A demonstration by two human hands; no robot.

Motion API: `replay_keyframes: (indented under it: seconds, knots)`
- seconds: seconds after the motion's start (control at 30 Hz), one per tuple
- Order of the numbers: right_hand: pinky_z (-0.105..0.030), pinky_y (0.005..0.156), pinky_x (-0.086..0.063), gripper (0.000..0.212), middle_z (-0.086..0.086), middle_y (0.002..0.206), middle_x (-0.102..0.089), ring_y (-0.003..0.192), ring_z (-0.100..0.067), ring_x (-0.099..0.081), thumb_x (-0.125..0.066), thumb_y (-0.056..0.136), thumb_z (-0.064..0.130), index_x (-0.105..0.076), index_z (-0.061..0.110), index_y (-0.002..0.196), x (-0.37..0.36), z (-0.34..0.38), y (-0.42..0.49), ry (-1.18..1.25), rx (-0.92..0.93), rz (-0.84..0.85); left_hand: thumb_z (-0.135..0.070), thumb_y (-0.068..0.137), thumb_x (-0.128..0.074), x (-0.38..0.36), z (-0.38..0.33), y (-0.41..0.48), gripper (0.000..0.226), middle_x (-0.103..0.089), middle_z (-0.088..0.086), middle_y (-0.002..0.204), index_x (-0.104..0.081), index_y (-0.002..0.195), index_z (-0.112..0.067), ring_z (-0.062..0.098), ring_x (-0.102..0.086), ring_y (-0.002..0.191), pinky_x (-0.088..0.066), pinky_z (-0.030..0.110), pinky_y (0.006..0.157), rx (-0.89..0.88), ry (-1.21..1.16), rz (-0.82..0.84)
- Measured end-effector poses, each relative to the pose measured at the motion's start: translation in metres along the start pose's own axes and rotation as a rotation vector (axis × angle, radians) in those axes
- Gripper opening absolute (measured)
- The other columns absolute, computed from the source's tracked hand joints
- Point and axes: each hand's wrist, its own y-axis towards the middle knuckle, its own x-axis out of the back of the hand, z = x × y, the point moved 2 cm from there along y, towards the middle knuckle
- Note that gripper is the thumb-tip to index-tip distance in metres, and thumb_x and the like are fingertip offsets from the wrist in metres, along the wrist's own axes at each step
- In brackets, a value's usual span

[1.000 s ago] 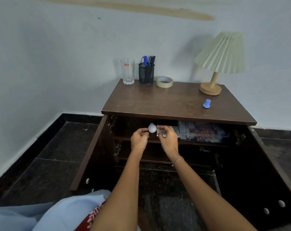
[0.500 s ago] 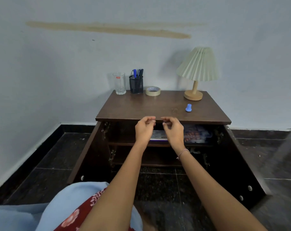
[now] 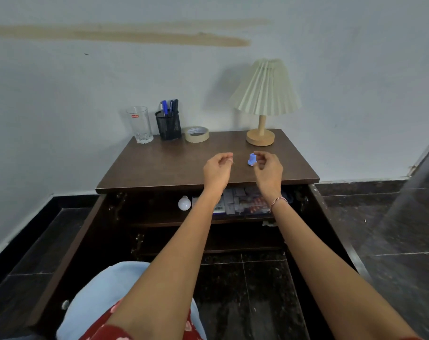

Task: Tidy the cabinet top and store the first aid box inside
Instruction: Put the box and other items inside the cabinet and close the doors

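Soft, even daylight fills the room, rather dim and bluish. The lamp (image 3: 266, 88) casts a faint shadow on the wall to its left. The cabinet interior (image 3: 159, 212) below the lamp is dark, its contents murky. Wide-angle bending curves the floor edges far from the lamp, and the right border smears.
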Motion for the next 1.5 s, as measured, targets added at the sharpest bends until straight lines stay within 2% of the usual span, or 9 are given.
replay_keyframes:
  seconds: [0.17,0.4,0.63,0.77,0.87,1.0,1.17,1.37,1.5]
  knots:
    - [-0.022,0.1,-0.043,0.038,-0.011,0.127,-0.056,0.113,-0.019,-0.058,-0.051,0.091,-0.001,-0.053,0.003,0.129,-0.01,-0.016,0.024,-0.076,-0.066,0.045,-0.013,0.096,-0.048,-0.027,0.014,0.02,0.032,-0.059,0.003,0.129,-0.058,0.126,-0.01,0.013,-0.053,0.119,-0.041,0.035,0.107,0.105,-0.041,0.087]
    - [-0.016,0.099,-0.036,0.039,-0.01,0.13,-0.059,0.12,-0.017,-0.055,-0.05,0.093,0.001,-0.052,0.002,0.132,-0.019,-0.027,0.037,-0.081,-0.148,0.086,-0.018,0.098,-0.045,-0.053,0.022,0.038,0.036,-0.054,0.007,0.135,-0.052,0.131,-0.007,0.017,-0.049,0.125,-0.037,0.036,0.11,0.21,-0.079,0.119]
    - [-0.016,0.097,-0.037,0.035,-0.008,0.124,-0.064,0.114,-0.014,-0.058,-0.056,0.091,0.005,-0.059,0.006,0.126,-0.02,-0.026,0.037,-0.093,-0.123,0.075,-0.009,0.096,-0.045,-0.059,0.022,0.037,0.033,-0.06,0.007,0.128,-0.058,0.126,-0.008,0.018,-0.053,0.119,-0.041,0.036,0.107,0.167,-0.007,0.138]
    - [-0.005,0.083,-0.036,0.032,-0.006,0.115,-0.069,0.093,-0.003,-0.057,-0.062,0.088,0.008,-0.064,0.008,0.12,-0.02,-0.024,0.03,-0.058,-0.115,0.067,-0.005,0.095,-0.047,-0.046,0.021,0.035,0.031,-0.062,0.01,0.125,-0.061,0.123,-0.006,0.021,-0.055,0.118,-0.043,0.039,0.105,0.131,0.02,0.125]
    - [-0.01,0.082,-0.039,0.031,-0.004,0.111,-0.07,0.086,0.0,-0.054,-0.066,0.085,0.011,-0.066,0.009,0.117,-0.022,-0.019,0.021,-0.023,-0.119,0.062,-0.004,0.092,-0.052,-0.032,0.02,0.032,0.028,-0.065,0.007,0.119,-0.065,0.117,-0.008,0.018,-0.058,0.113,-0.046,0.034,0.102,0.08,0.054,0.105]
    - [-0.01,0.079,-0.041,0.031,-0.003,0.109,-0.071,0.085,0.0,-0.056,-0.07,0.083,0.015,-0.068,0.009,0.113,-0.026,-0.009,0.006,0.009,-0.088,0.1,-0.005,0.088,-0.061,-0.01,0.019,0.024,0.023,-0.07,0.002,0.108,-0.07,0.108,-0.011,0.007,-0.06,0.096,-0.046,0.017,0.083,0.005,0.107,0.047]
    - [-0.009,0.079,-0.044,0.031,-0.005,0.107,-0.071,0.087,-0.002,-0.059,-0.071,0.081,0.016,-0.069,0.008,0.111,-0.034,0.005,-0.014,0.051,-0.021,0.173,-0.01,0.082,-0.07,0.023,0.021,0.013,0.02,-0.072,0.002,0.098,-0.072,0.102,-0.011,0.005,-0.064,0.087,-0.049,0.013,0.076,-0.039,0.094,0.029]
    - [-0.013,0.082,-0.043,0.032,-0.006,0.109,-0.071,0.094,-0.004,-0.06,-0.07,0.082,0.017,-0.068,0.007,0.112,-0.05,0.018,-0.039,0.032,0.034,0.273,-0.01,0.078,-0.074,0.068,0.027,-0.001,0.019,-0.073,0.004,0.094,-0.073,0.097,-0.011,0.011,-0.068,0.09,-0.054,0.023,0.084,-0.004,0.019,0.093]
    - [-0.01,0.079,-0.046,0.029,-0.008,0.103,-0.073,0.092,-0.01,-0.067,-0.072,0.081,0.016,-0.071,0.006,0.108,-0.065,0.023,-0.056,0.09,0.048,0.344,-0.007,0.078,-0.074,0.094,0.038,-0.011,0.022,-0.073,0.007,0.095,-0.072,0.1,-0.006,0.007,-0.069,0.085,-0.055,0.016,0.075,0.027,-0.031,0.106]
